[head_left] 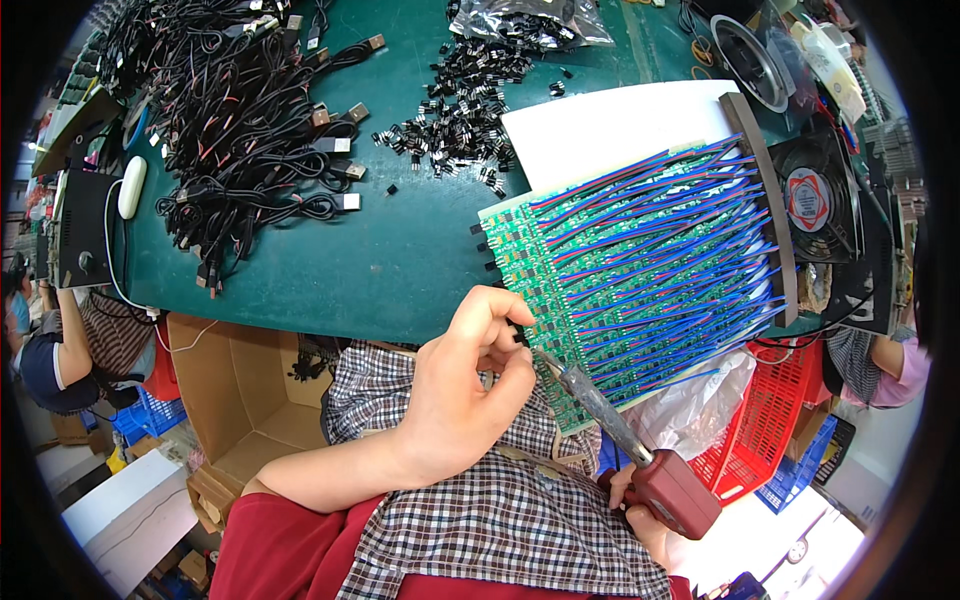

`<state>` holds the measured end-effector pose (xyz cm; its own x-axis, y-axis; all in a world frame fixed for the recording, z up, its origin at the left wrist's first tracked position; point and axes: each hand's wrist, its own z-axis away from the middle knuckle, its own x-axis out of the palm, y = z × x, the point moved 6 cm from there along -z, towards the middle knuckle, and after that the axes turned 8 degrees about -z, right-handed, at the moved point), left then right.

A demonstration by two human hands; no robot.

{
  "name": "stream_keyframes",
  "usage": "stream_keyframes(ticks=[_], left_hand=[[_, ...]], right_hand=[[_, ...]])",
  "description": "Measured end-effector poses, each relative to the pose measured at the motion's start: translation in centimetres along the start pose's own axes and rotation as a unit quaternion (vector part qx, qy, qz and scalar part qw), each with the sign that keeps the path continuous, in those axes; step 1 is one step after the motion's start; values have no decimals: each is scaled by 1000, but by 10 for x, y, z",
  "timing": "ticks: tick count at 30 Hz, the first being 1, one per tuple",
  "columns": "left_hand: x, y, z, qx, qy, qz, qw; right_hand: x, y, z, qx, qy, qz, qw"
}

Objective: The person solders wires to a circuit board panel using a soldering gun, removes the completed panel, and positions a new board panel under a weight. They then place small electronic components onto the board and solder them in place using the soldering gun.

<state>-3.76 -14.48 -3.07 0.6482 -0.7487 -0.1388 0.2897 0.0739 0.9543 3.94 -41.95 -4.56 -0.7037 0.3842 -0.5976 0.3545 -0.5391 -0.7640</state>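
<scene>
A green circuit board panel (535, 255), with many blue and red wires (660, 250) across it, lies at the table's front edge. My left hand (470, 385) is at its near left edge, thumb and forefinger pinched on a small black connector (519, 334), partly hidden by the fingers. Several similar black pieces line that edge further back. Low on the right, my right hand (645, 520) grips the dark red handle (678, 495) of a soldering iron (607, 412). Its tip reaches the board's edge just beside my left fingertips; whether they touch I cannot tell.
Black USB cables (240, 130) are heaped at the back left. Loose black connectors (460, 110) lie near a plastic bag (560, 22). A dark bar (768, 200) crosses the wire ends, beside a fan (812, 200). Below stand a cardboard box (215, 380) and a red crate (765, 415).
</scene>
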Motion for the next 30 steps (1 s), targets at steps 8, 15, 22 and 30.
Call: stream_keyframes(ticks=[8, 15, 22, 30], left_hand=[[0, -1, 0, -6, -6, 4, 1000], [1, 0, 0, -8, -4, 9, 1000], [1, -1, 0, -17, -7, 10, 1000], [1, -2, 1, -21, 0, 17, 1000]], right_hand=[[-10, -22, -11, -19, -36, 53, 998], [0, -4, -5, -2, -36, -6, 999], [-1, 13, 5, 12, 14, -146, 989], [-13, -26, -19, 53, 11, -275, 960]])
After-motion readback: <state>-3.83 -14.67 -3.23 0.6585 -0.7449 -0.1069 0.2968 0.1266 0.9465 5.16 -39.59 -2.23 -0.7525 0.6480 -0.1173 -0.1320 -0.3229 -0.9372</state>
